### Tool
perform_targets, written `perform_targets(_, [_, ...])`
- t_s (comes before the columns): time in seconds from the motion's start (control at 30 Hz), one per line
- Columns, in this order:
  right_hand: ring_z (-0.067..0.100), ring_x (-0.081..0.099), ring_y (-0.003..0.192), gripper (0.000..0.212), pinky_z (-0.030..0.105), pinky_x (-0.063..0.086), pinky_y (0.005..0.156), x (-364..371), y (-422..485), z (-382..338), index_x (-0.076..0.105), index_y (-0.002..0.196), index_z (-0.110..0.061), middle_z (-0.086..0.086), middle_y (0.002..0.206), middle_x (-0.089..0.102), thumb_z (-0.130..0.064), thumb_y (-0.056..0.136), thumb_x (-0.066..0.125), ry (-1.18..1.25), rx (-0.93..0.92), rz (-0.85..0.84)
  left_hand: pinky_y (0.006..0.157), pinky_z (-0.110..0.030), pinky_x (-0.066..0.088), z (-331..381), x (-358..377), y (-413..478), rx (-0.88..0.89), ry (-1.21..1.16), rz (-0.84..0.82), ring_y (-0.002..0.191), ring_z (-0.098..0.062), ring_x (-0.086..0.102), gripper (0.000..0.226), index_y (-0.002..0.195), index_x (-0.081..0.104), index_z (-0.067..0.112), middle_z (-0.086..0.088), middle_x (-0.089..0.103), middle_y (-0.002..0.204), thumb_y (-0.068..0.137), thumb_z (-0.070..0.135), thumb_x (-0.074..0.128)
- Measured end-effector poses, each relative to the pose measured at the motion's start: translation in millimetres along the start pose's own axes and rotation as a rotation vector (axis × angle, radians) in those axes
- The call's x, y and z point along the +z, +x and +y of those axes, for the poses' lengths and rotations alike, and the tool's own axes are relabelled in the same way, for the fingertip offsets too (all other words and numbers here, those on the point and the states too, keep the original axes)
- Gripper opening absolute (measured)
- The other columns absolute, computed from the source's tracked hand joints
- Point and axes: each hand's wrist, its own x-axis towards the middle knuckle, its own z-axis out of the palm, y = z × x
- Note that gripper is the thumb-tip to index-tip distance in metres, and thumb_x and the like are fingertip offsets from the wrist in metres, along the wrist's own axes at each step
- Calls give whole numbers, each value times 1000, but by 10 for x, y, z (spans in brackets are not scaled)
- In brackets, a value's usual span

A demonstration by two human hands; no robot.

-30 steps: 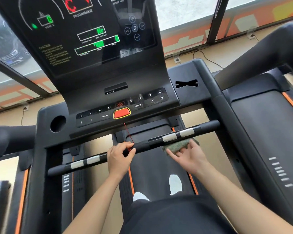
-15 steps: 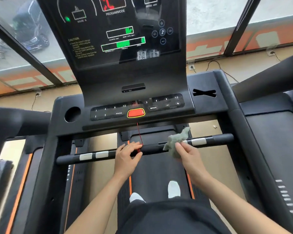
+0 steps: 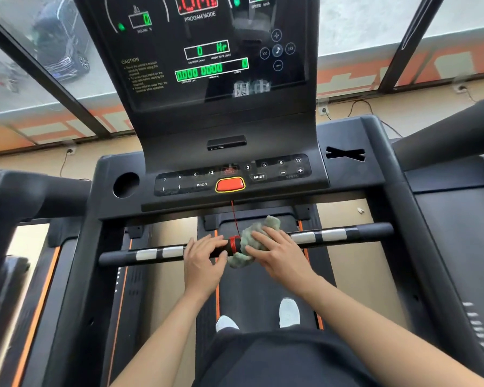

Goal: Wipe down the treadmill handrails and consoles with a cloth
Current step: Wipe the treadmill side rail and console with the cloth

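since half a second back the cloth (image 3: 250, 241) has come down from above the handrail (image 3: 373, 231) onto it, now bunched over the bar's middle just right of the red cord (image 3: 233, 243) wound there. the right hand (image 3: 280, 255) has gone from pinching it to lying over it. right fingers (image 3: 266, 236) spread, near straight, pressing cloth to bar; left hand (image 3: 203, 258) unchanged just left of the cord, its fingers (image 3: 207, 243) curled over the handrail's top, thumb beneath, holding it.
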Motion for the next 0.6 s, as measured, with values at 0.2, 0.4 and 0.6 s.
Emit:
perform_targets(0.2, [34,61,118,30,41,40,101,-94,-312,324,79,105,-34,4,132,66,-31,89,54,-19,16,69,115,-45,33,-7,-2,2,7,-13,4,118,-13,63,23,101,76,28,13,73,114,82,35,65])
perform_targets(0.4, [32,61,119,22,43,51,94,-346,-699,737,80,102,-29,2,128,69,-28,90,61,19,169,107,113,-49,36,-23,27,0,9,-17,12,115,-13,64,25,99,77,27,15,73,114,78,39,71])
perform_targets(0.6, [33,66,110,18,43,54,93,-243,-362,448,79,98,-24,0,118,73,-26,87,65,40,64,141,111,-52,38,-8,12,10,2,-13,7,114,-13,65,23,98,77,26,14,73,113,77,33,76])
